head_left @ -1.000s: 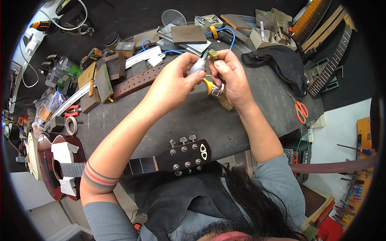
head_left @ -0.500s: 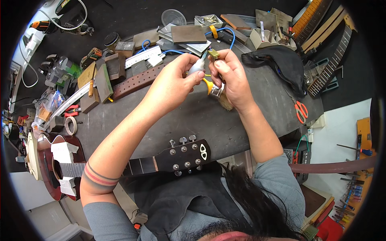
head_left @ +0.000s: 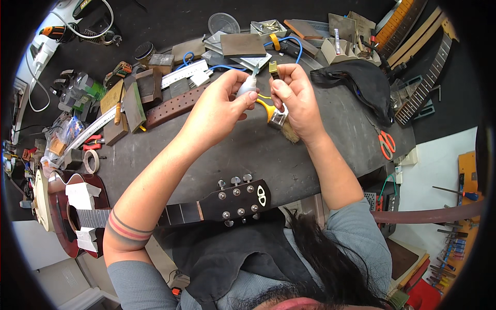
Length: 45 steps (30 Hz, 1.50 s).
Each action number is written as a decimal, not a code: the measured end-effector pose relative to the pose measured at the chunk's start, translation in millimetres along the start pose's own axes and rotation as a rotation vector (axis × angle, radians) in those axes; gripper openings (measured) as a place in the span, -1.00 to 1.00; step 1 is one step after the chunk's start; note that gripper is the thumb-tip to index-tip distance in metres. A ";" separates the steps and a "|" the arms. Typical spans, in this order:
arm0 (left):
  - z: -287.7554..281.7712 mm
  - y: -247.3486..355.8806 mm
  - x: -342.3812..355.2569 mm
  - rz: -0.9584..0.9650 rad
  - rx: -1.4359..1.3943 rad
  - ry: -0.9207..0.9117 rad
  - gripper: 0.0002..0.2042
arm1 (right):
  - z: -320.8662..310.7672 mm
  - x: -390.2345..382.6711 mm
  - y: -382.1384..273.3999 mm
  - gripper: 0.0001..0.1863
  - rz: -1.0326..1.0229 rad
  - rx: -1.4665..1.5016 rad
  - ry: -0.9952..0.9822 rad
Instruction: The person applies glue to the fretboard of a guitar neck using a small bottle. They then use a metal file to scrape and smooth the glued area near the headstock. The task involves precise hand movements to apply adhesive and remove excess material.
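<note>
My left hand [head_left: 216,106] grips a small white squeeze bottle [head_left: 248,88], its thin nozzle pointing up. Just to its right, my right hand [head_left: 295,98] pinches a small olive-brass piece [head_left: 274,68] with a dark lower part, held upright; the nozzle is a short gap away from it. Beneath both hands a yellow-handled brush [head_left: 284,126] with a metal ferrule lies on the dark bench mat [head_left: 268,160]. Nearer my body is a dark guitar headstock [head_left: 243,196] with tuners, its neck passing under my left forearm to a red-brown guitar body [head_left: 62,217] at the left.
Blocks, steel rulers and a perforated bar [head_left: 173,98] line the back and left, among blue cable [head_left: 299,46]. A black cloth bag [head_left: 356,88] and orange scissors [head_left: 387,144] are at the right, beside guitar necks [head_left: 421,77]. Tape [head_left: 92,160] sits at the left.
My left hand has shifted slightly left with the bottle, separating the nozzle from the brass piece. My right fingers have turned the piece more upright.
</note>
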<state>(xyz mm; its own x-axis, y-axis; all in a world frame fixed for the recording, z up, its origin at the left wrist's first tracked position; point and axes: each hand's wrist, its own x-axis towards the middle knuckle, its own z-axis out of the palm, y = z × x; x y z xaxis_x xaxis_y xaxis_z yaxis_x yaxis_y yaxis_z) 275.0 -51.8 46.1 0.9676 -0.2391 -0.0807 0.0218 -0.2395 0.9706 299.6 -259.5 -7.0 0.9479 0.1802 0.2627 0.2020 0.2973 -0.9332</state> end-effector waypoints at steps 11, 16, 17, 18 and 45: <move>-10.2 1.5 -5.2 -0.041 0.001 -0.027 -0.61 | -6.5 2.9 7.2 -0.54 0.042 -0.023 -0.027; -14.6 1.3 -7.7 -0.046 -0.020 -0.017 -0.63 | -7.5 6.6 15.0 -0.53 -0.030 -0.166 -0.024; -15.5 1.1 -8.6 -0.046 -0.021 -0.013 -0.63 | -6.7 6.6 15.5 -0.52 -0.030 -0.171 -0.022; -16.4 0.3 -9.1 -0.044 -0.033 -0.008 -0.63 | -5.9 6.6 15.8 -0.52 -0.031 -0.176 -0.019; -33.7 -1.9 -11.3 0.025 -0.315 0.095 -0.48 | -40.1 28.0 51.6 -0.59 -0.213 -1.286 0.052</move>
<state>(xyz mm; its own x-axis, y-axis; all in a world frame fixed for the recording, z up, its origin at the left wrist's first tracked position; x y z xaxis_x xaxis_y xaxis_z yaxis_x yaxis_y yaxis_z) 272.5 -16.9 52.8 0.9876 -0.1492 -0.0490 0.0601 0.0713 0.9956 346.5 -276.7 -57.5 0.8707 0.1965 0.4508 0.4109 -0.7944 -0.4473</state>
